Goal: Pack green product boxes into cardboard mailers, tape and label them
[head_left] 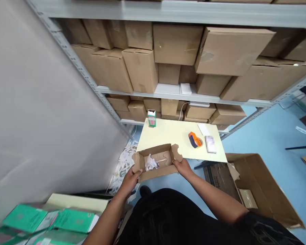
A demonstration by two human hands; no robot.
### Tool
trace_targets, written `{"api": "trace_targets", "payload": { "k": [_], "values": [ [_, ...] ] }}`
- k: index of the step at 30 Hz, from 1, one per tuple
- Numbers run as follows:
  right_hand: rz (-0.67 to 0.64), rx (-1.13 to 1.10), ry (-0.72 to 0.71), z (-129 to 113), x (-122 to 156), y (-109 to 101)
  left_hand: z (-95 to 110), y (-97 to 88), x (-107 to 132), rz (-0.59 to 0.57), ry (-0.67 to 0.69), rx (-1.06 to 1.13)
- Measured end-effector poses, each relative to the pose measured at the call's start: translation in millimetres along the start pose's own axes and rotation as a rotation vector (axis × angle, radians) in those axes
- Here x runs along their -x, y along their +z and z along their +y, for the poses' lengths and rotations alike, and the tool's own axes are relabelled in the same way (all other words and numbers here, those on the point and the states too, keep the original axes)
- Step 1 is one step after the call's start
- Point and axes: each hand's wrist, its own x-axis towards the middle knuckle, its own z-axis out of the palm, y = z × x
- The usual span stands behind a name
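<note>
Between my two hands is an open cardboard box (155, 176), held tilted toward me at the near edge of the pale yellow table (165, 132). My left hand (130, 179) grips its left end, thumb over the rim. At the right end, my right hand (183, 167) is closed on the wall below a raised flap. Crumpled white paper (151, 163) lies inside the box. On the table beyond stand a small green box (151, 118) at the back left and an orange and blue tape dispenser (195, 140) to the right.
Metal shelves (173, 89) full of cardboard boxes rise behind the table. White paper strips (123, 161) cover the floor at left. Green boxes (73, 219) sit at lower left. A large open carton (265, 190) stands at right. A white wall (53, 119) bounds the left side.
</note>
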Motion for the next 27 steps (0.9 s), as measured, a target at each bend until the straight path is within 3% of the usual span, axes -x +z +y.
{"api": "trace_targets", "payload": {
  "k": [3,9,13,20,27],
  "values": [
    [0.062,-0.054,0.027,15.5,-19.2,-7.8,-0.3,16.3,-45.4,-0.113,0.077,-0.12],
    [0.176,-0.151,0.152,21.0,-67.5,-12.1,15.6,41.1,-140.2,-0.125,0.21,-0.33],
    [0.279,-0.291,0.245,14.2,-105.9,-13.3,32.2,55.1,-187.5,-0.136,0.244,-0.401],
    [0.37,-0.324,0.349,10.8,-149.3,-25.9,50.1,82.3,-236.9,-0.244,0.195,-0.47],
    [0.335,-0.346,0.391,34.2,-169.6,-44.2,50.1,112.0,-255.6,-0.239,0.235,-0.442]
  ]
}}
